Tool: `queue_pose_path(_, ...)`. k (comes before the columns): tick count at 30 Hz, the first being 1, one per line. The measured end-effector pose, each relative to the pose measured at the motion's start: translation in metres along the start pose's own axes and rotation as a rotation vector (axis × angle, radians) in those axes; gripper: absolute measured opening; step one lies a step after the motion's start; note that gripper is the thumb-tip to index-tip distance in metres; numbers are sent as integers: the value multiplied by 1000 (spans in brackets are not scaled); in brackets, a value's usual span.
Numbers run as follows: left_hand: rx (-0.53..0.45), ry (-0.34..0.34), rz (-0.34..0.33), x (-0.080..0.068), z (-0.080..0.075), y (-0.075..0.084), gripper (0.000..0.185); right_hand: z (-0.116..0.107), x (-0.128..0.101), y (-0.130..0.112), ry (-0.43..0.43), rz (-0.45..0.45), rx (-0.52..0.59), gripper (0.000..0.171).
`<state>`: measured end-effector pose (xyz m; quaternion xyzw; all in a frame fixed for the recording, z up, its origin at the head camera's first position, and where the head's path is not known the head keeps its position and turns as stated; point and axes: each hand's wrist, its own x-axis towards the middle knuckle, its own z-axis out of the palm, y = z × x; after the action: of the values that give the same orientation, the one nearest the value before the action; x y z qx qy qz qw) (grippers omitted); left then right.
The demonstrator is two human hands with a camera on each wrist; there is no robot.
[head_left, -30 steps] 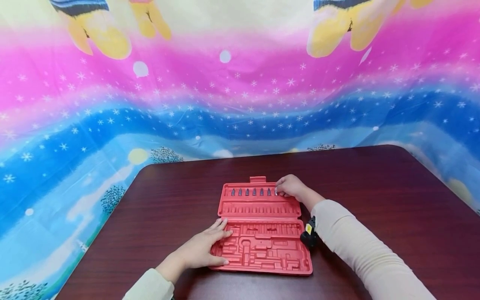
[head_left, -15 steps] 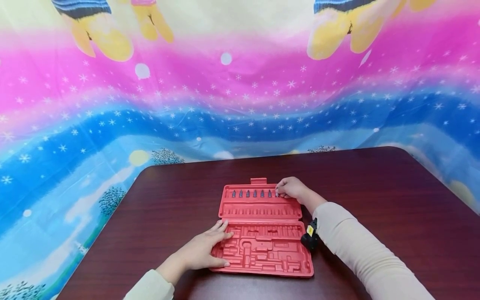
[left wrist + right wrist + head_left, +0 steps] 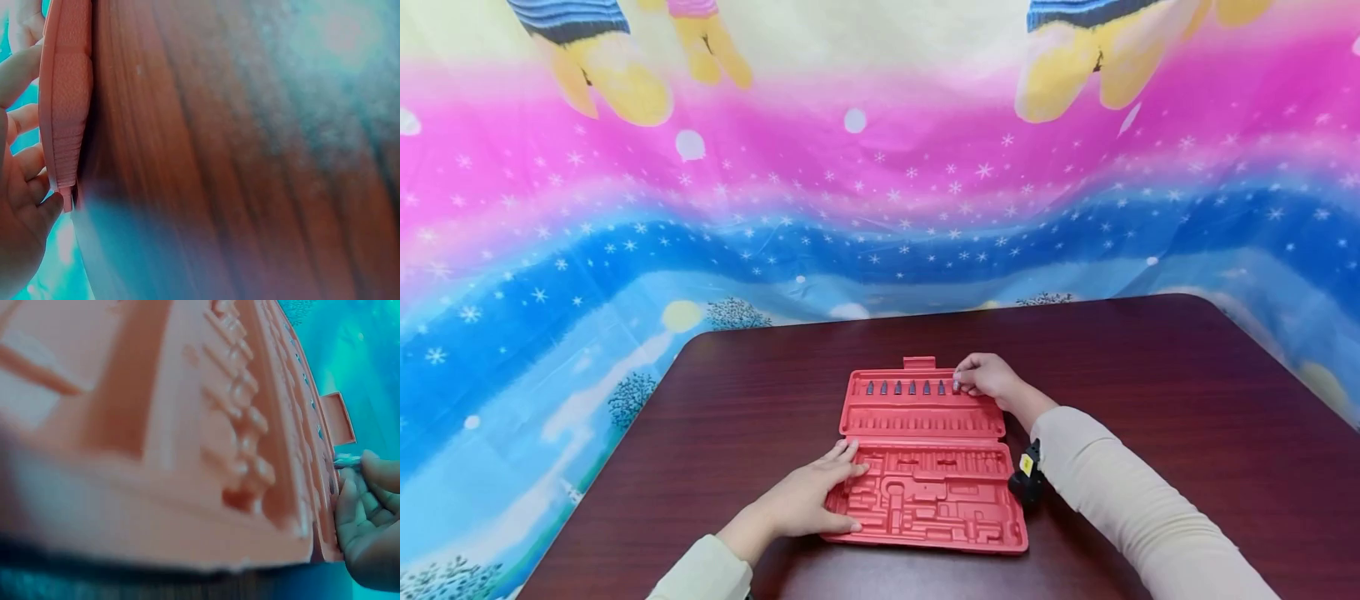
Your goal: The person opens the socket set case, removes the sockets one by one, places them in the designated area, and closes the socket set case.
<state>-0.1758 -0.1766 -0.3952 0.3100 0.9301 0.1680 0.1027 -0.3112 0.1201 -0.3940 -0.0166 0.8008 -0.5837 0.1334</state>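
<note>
The red tool case [image 3: 928, 458] lies open on the dark table [image 3: 1150, 375], just below the middle of the head view. My left hand [image 3: 808, 500] rests flat with straight fingers on the case's lower left corner. My right hand [image 3: 985, 377] sits at the case's upper right, its fingertips pinching a small metal bit [image 3: 956, 384] at the right end of the row of bits [image 3: 904, 387] along the top edge. In the right wrist view the bit [image 3: 345, 460] shows between my fingertips.
</note>
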Motion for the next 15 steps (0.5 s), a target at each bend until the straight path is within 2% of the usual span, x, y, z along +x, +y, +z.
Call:
queue_pose_path(6, 13, 16, 14, 1, -1, 0, 67, -6, -4, -5, 27, 5, 55, 20)
queue_pose_path(15, 3, 10, 10, 0, 1, 0, 68, -16, -16, -11, -22, -1, 97, 18)
